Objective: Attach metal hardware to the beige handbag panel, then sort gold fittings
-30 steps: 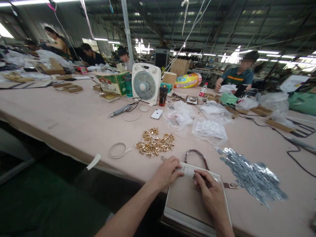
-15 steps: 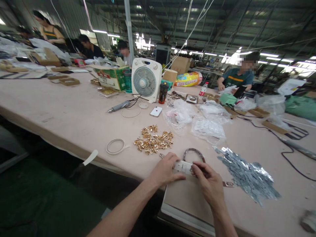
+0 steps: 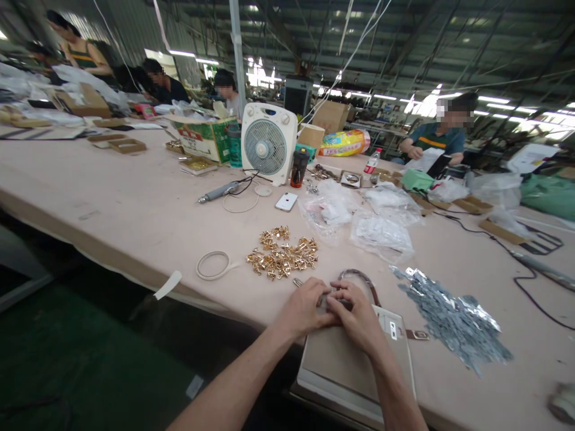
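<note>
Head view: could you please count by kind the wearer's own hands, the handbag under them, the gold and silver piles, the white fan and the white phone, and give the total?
Own hands: 2 (left hand, right hand)
Handbag: 1
Piles: 2 (gold pile, silver pile)
White fan: 1
White phone: 1
Total: 7

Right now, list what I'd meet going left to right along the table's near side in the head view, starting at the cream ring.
Cream ring → pile of gold metal pieces → left hand → right hand → heap of silvery pieces.
</note>
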The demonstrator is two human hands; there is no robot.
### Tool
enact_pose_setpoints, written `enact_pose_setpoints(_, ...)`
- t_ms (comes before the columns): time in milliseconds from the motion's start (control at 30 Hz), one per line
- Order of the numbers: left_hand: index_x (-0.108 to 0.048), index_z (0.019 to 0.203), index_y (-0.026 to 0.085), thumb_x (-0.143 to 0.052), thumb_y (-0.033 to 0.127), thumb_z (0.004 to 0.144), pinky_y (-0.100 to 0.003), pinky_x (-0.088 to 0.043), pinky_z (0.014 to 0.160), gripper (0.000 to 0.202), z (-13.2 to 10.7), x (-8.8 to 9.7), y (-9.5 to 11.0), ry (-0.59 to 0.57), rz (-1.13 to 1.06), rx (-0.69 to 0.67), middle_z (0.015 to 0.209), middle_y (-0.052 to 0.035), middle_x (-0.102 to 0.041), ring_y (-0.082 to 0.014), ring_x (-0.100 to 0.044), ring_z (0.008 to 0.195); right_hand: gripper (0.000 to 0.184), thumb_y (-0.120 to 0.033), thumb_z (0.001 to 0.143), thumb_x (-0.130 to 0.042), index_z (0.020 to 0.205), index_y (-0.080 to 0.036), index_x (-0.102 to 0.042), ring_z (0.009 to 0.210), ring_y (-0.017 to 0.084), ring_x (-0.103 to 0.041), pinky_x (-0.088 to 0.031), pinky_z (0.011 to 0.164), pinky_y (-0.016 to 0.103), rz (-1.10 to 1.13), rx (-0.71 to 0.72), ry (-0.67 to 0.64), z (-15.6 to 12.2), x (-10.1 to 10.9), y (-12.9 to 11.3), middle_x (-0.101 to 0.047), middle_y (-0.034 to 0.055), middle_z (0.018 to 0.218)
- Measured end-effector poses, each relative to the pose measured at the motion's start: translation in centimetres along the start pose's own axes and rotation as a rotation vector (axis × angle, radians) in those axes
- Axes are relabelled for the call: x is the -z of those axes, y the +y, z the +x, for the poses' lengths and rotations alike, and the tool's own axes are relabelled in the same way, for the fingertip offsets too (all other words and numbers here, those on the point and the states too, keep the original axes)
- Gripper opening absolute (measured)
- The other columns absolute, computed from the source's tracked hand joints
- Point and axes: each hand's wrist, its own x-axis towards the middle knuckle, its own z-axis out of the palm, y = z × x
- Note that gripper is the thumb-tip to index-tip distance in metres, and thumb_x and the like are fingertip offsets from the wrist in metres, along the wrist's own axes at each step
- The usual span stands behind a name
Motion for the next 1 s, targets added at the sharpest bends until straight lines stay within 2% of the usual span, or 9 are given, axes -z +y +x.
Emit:
enact_pose_setpoints(200, -0.071, 0.113, 0.023, -0.087, 0.031, 0.076, -0.029, -0.051, 0.084, 0.041, -0.1, -0.1, -0.1, 0.007, 0.007, -0.007, 0.111, -0.0040, -0.063, -0.0187, -0.061, 0.091, 0.018, -0.036, 0.092, -0.066, 0.084, -0.025, -0.077, 0.118, 0.030, -0.062, -0.044, 0.108, 0.051, -0.114, 0.035, 0.090, 0.0, -0.7, 0.3, -0.070, 0.0109, 0.120)
enact_pose_setpoints(667, -0.070, 0.107, 0.021, -0.084, 0.022, 0.076, -0.027, -0.049, 0.079, 0.034, -0.1, -0.1, -0.1, 0.024, 0.027, -0.027, 0.105, -0.0025, -0.061, -0.0170, -0.059, 0.086, 0.018, -0.035, 0.095, -0.063, 0.088, -0.024, -0.076, 0.115, 0.029, -0.063, -0.047, 0.105, 0.050, -0.195, 0.073, 0.124, -0.4, -1.2, 0.3, -0.072, 0.0105, 0.117)
enact_pose_setpoints(833, -0.069, 0.107, 0.021, -0.082, 0.017, 0.073, -0.027, -0.049, 0.076, 0.037, -0.1, -0.2, -0.1, 0.024, 0.031, -0.022, 0.106, -0.0020, -0.062, -0.0152, -0.056, 0.080, 0.015, -0.033, 0.095, -0.064, 0.093, -0.023, -0.075, 0.113, 0.029, -0.063, -0.048, 0.104, 0.050, -0.238, 0.139, 0.158, -0.7, -1.5, 0.6, -0.072, 0.0110, 0.114)
enact_pose_setpoints(1000, -0.069, 0.111, 0.022, -0.082, 0.016, 0.072, -0.027, -0.050, 0.078, 0.041, -0.1, -0.4, -0.2, 0.022, 0.022, -0.018, 0.110, -0.0033, -0.063, -0.0160, -0.058, 0.083, 0.016, -0.032, 0.096, -0.062, 0.098, -0.025, -0.076, 0.115, 0.029, -0.062, -0.049, 0.105, 0.051, -0.247, 0.207, 0.196, -1.0, -1.6, 0.4, -0.072, 0.0108, 0.115)
